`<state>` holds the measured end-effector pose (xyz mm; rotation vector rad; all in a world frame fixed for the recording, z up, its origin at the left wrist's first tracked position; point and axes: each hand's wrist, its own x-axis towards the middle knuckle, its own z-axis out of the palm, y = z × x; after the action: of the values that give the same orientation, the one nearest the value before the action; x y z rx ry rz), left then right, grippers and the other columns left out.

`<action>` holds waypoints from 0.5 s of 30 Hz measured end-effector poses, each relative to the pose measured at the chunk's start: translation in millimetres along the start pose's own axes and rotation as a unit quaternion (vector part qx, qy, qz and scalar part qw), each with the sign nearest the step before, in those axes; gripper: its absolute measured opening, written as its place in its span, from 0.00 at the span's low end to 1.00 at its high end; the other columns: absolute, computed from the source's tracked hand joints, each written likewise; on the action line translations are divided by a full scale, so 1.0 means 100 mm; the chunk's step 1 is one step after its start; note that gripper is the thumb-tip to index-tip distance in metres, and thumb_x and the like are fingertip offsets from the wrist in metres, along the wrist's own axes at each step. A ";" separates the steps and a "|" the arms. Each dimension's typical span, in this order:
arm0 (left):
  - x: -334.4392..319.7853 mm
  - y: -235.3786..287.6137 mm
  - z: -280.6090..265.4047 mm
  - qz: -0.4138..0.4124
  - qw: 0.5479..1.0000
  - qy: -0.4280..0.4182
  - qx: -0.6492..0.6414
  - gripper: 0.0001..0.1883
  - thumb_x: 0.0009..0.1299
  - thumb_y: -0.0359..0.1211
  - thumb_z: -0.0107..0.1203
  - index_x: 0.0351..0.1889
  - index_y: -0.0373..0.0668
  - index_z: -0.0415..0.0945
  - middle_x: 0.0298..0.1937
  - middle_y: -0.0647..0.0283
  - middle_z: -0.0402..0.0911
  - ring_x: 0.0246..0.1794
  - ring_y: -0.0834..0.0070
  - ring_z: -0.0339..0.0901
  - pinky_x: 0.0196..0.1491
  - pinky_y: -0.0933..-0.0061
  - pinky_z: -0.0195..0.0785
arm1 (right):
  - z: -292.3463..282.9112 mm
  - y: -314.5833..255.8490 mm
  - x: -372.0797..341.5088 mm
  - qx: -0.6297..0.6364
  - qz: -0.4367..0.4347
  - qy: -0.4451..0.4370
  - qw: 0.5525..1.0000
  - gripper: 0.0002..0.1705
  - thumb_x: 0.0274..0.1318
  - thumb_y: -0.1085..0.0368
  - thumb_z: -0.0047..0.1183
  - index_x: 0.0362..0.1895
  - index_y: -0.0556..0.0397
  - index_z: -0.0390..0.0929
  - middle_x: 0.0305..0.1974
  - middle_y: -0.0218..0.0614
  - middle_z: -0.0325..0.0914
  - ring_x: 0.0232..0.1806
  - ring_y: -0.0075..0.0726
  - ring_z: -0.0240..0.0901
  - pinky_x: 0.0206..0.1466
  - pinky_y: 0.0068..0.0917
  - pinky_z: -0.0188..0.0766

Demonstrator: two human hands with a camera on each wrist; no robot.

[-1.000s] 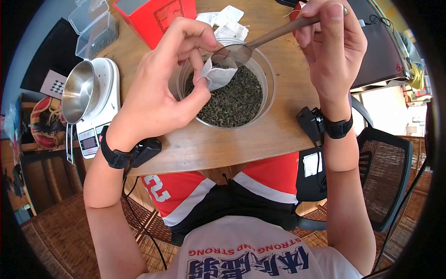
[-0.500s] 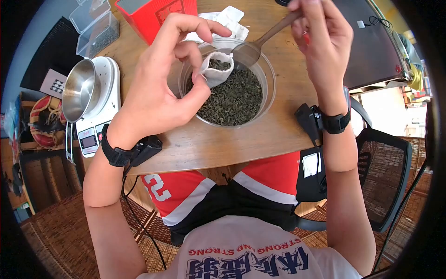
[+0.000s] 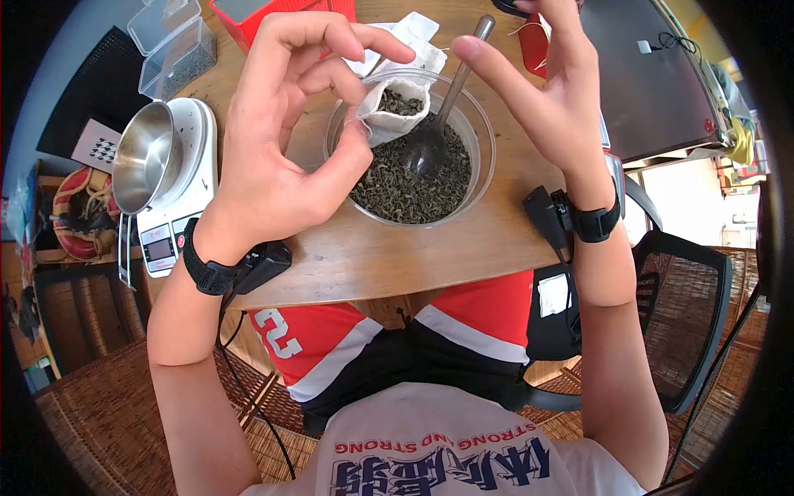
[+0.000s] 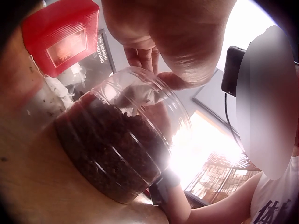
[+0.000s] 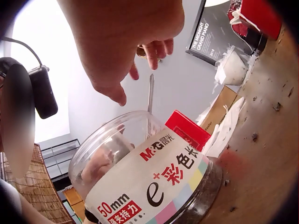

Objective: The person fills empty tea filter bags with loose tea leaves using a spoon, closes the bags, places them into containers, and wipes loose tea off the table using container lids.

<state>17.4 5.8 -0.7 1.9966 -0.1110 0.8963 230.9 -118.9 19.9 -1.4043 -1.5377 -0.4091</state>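
In the head view my left hand (image 3: 289, 140) pinches a small white tea bag (image 3: 382, 122) by its side, thumb against fingers. Its mouth gapes upward and dark tea leaves show inside. The bag is over a round clear plastic tub (image 3: 486, 165) holding loose tea leaves (image 3: 405, 198). A spoon (image 3: 465, 70) leans in the tub, bowl on the leaves and handle up against the far rim. To the right of the handle, my right hand (image 3: 558, 103) is spread and holds nothing; the right wrist view shows its fingers (image 5: 150, 55) apart from the spoon handle (image 5: 151, 93).
On the left a metal pan (image 3: 142, 161) sits on a white kitchen scale (image 3: 197, 149). Behind the tub lie white bags (image 3: 418, 37), beside a red box (image 3: 248, 21) and a clear lidded container (image 3: 186, 62). A dark cabinet-like surface (image 3: 645, 83) stands at right.
My right hand has lowered the spoon from beside the bag into the tub, let go, and opened. My left hand has turned the bag upright, its filled mouth now showing.
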 end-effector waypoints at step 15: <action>-0.02 -0.02 0.01 -0.013 1.000 0.001 -0.013 0.27 0.64 0.15 0.55 0.61 0.36 0.61 0.63 0.43 0.74 0.42 0.77 0.77 0.58 0.72 0.69 | -0.11 -0.03 0.04 0.157 -0.068 -0.169 0.971 0.10 0.45 0.67 0.69 0.37 0.47 0.91 0.71 0.53 0.70 0.73 0.52 0.64 0.77 0.48 0.49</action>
<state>16.9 5.7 -3.6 1.9688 -0.0947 0.8775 233.3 -126.0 29.4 -1.1621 -1.8882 0.0002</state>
